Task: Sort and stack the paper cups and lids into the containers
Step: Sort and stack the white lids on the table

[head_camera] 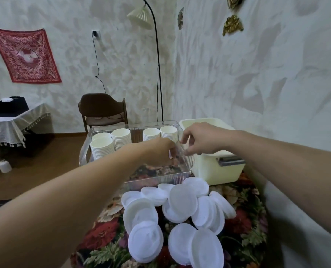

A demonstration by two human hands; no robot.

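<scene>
Head view: white paper cups (120, 139) stand in nested stacks at the far end of a clear plastic tub (158, 179), just beyond the left hand (158, 151). That hand reaches into the tub's bare near half, fingers curled down; what they hold, if anything, is blurred. The right hand (201, 139) hovers over the tub's right rim, fingers bent in a pinch, possibly on the clear wall. Right of it, touching the tub, sits a cream bin (214, 171). Below both hands, white lids (182, 202) lie heaped and overlapping on the flowered tablecloth (102, 235).
</scene>
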